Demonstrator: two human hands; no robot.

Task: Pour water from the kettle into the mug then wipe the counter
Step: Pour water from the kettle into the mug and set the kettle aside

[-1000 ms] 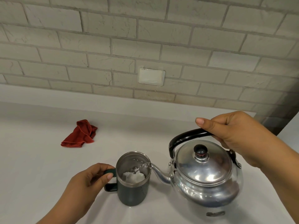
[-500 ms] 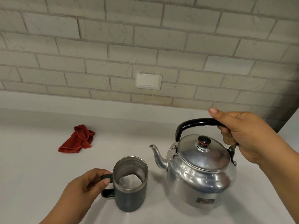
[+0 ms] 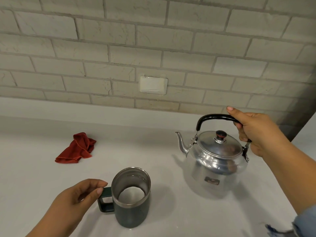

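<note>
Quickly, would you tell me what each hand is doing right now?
Left hand: pinches the mug by its handle.
Right hand: grips the kettle by its handle.

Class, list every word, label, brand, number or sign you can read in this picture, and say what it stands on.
No text here can be read.
The sticker on the kettle: some print, too blurred to read.
The wall plate: blank.
The mug and the cloth: no marks visible.
</note>
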